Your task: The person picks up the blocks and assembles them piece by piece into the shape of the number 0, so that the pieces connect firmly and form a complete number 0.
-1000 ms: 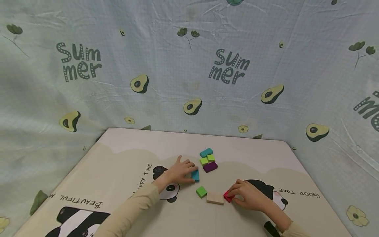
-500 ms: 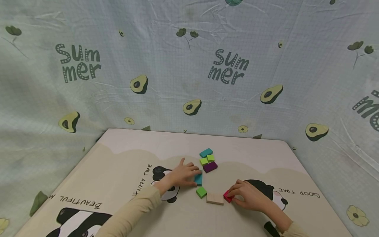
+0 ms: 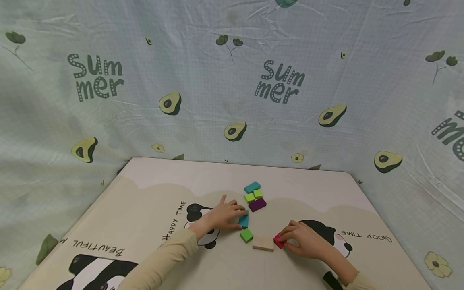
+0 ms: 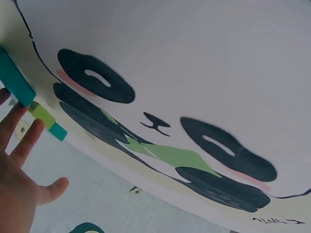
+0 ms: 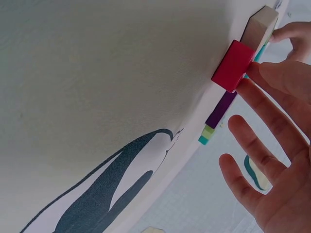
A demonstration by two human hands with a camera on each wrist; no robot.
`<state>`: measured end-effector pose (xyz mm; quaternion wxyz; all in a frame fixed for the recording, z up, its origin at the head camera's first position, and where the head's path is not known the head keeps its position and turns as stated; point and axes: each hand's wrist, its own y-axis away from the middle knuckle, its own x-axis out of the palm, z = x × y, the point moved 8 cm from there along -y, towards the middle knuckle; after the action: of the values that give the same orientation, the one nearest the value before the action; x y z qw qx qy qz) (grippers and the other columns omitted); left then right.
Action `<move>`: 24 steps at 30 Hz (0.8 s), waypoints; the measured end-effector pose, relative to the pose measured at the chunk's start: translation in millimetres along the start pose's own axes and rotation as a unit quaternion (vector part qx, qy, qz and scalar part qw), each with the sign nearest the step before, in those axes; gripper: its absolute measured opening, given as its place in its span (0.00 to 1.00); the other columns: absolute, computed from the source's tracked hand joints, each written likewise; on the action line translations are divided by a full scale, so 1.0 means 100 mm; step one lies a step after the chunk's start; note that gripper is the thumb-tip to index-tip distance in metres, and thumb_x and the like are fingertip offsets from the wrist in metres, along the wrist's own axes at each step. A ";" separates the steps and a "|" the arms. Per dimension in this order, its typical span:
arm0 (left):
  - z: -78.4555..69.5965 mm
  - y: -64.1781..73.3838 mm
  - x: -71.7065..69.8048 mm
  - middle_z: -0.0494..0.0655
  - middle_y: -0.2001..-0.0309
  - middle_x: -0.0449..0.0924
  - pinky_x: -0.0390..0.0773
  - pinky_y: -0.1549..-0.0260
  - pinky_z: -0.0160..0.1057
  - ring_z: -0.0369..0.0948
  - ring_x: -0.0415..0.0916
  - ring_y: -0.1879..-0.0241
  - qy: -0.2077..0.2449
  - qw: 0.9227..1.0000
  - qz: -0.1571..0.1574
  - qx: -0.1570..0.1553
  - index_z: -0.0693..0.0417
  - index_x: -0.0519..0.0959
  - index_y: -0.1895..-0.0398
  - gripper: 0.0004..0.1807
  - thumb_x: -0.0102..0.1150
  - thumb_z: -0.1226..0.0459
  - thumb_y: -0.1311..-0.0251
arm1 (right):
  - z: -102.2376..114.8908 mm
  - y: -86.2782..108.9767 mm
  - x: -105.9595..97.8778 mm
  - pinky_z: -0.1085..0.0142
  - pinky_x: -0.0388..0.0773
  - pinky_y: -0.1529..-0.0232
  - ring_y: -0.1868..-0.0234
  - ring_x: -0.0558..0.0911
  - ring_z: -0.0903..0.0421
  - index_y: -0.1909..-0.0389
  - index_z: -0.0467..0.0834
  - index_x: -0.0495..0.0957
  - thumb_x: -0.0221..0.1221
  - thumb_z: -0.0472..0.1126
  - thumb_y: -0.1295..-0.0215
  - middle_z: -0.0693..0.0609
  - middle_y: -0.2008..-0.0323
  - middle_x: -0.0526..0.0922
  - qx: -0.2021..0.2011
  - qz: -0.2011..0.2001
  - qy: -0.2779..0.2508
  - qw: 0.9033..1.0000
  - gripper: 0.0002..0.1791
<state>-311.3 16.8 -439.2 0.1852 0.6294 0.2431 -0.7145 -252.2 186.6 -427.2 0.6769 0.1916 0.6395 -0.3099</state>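
In the head view my left hand [image 3: 222,215] pinches a teal block [image 3: 244,219] lengthwise between thumb and fingers. The same teal block [image 4: 15,76] shows at the edge of the left wrist view, the outer fingers spread away from it. A green block [image 3: 247,235] lies just in front of its near end. To the right of that comes a plain wooden block [image 3: 263,243]. At its right end sits a red block [image 3: 278,240], which my right hand [image 3: 302,239] holds between thumb and index finger. In the right wrist view the red block [image 5: 233,65] stands close to the wooden one.
Farther back on the printed tabletop [image 3: 297,185] lie a purple block [image 3: 257,204], two lime blocks [image 3: 249,197] and another teal block [image 3: 252,187], grouped closely. A patterned cloth [image 3: 203,80] hangs behind and beside the table.
My left hand has slid the teal block a little to the right and nearer, up to the green block. The right hand and red block have stayed in place.
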 end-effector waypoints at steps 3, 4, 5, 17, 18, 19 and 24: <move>0.00 0.00 -0.02 0.41 0.45 0.73 0.59 0.48 0.64 0.40 0.66 0.51 -0.003 1.000 -0.002 0.001 0.44 0.71 0.44 0.27 0.52 0.45 0.46 | 0.01 0.00 -0.01 0.71 0.67 0.68 0.66 0.68 0.66 0.67 0.54 0.83 0.61 0.44 0.48 0.62 0.65 0.82 -0.002 -0.002 0.000 1.000 0.07; 0.00 0.00 -0.02 0.41 0.45 0.73 0.60 0.49 0.64 0.40 0.66 0.51 -0.005 1.000 -0.004 0.002 0.44 0.71 0.44 0.27 0.52 0.45 0.46 | 0.01 0.00 -0.01 0.71 0.67 0.68 0.66 0.68 0.66 0.67 0.54 0.83 0.61 0.44 0.48 0.62 0.65 0.82 -0.003 -0.003 0.000 1.000 0.07; 0.00 0.00 -0.03 0.41 0.45 0.73 0.60 0.49 0.64 0.40 0.66 0.52 -0.005 1.000 -0.005 0.003 0.44 0.71 0.44 0.27 0.53 0.45 0.46 | 0.01 0.00 -0.02 0.71 0.67 0.68 0.67 0.68 0.66 0.67 0.54 0.83 0.61 0.44 0.48 0.62 0.64 0.82 -0.003 -0.003 0.000 1.000 0.07; -0.02 0.01 -0.04 0.41 0.45 0.72 0.59 0.48 0.64 0.40 0.66 0.50 -0.009 1.000 -0.003 -0.004 0.42 0.71 0.44 0.27 0.53 0.44 0.47 | 0.02 0.00 -0.02 0.72 0.66 0.68 0.67 0.67 0.66 0.66 0.54 0.83 0.61 0.44 0.48 0.62 0.64 0.82 -0.005 -0.002 -0.002 1.000 0.07; -0.02 0.01 -0.04 0.41 0.45 0.72 0.60 0.48 0.63 0.40 0.66 0.50 -0.014 1.000 -0.004 -0.004 0.42 0.72 0.45 0.26 0.53 0.44 0.47 | 0.02 0.00 -0.02 0.72 0.66 0.68 0.67 0.67 0.66 0.66 0.54 0.83 0.61 0.44 0.48 0.62 0.64 0.82 -0.005 -0.002 -0.002 1.000 0.07; -0.02 0.01 -0.04 0.40 0.45 0.72 0.60 0.48 0.63 0.40 0.66 0.50 -0.017 1.000 -0.003 -0.005 0.41 0.72 0.45 0.26 0.53 0.44 0.47 | 0.03 0.00 -0.02 0.72 0.66 0.68 0.67 0.67 0.66 0.66 0.54 0.83 0.61 0.44 0.48 0.62 0.64 0.82 -0.005 -0.002 -0.002 1.000 0.07; -0.04 0.01 -0.05 0.40 0.46 0.72 0.61 0.48 0.63 0.40 0.66 0.49 -0.034 0.999 -0.004 -0.003 0.40 0.72 0.45 0.26 0.52 0.44 0.46 | 0.03 0.00 -0.03 0.72 0.66 0.68 0.67 0.67 0.66 0.66 0.54 0.83 0.61 0.44 0.48 0.62 0.64 0.82 -0.003 0.002 0.000 1.000 0.07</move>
<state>-307.0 17.8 -434.6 0.1919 0.6036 0.2413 -0.7353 -249.4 185.3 -424.3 0.6780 0.1908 0.6403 -0.3066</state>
